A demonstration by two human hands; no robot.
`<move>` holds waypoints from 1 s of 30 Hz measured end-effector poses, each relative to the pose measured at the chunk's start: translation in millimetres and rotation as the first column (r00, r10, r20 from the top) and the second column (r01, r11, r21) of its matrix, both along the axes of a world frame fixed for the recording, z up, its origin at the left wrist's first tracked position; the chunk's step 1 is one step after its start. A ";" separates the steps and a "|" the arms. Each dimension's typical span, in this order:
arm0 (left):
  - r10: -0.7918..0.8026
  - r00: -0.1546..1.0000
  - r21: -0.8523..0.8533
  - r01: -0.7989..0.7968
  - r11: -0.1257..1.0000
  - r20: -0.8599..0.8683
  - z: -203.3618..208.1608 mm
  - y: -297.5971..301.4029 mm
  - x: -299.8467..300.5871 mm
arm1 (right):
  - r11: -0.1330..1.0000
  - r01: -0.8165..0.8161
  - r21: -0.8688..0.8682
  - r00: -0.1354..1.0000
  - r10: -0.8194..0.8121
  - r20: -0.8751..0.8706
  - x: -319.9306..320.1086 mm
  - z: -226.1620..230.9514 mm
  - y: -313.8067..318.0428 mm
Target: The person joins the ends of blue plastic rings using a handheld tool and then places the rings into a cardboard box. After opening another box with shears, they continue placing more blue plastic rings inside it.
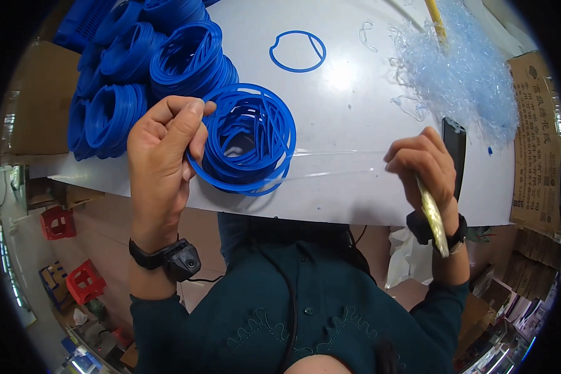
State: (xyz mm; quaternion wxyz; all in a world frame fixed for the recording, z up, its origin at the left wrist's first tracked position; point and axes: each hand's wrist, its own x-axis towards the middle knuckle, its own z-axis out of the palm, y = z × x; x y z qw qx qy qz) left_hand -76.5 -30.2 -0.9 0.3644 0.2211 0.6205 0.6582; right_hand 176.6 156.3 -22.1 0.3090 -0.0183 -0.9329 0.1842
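Observation:
My left hand (171,140) is closed, thumb against fingers, on the edge of a blue plastic ring (286,115). This ring is held over a stack of similar blue rings (230,163) near the table's front edge. Two thin clear plastic strands (340,152) stretch from the ring to my right hand (422,163), whose curled fingers pinch their ends. A slim yellowish tool handle (432,218) also sits in the right hand and sticks out below the palm toward the wrist; its working end is hidden. Each wrist wears a strap, with a small camera showing on the left one.
Bundled blue rings (187,56) crowd the table's left side, and a single blue ring (298,68) lies farther back. At right are a heap of clear plastic scraps (467,75), a black bar-shaped object (456,140) and a cardboard box (538,143). Red stools (86,282) stand on the floor.

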 end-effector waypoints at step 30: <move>-0.013 0.608 -0.125 -0.143 0.982 -0.793 -17.8 13.9 -6.7 | 0.907 0.422 -0.001 0.768 -0.357 0.532 -158.4 -49.7 113.1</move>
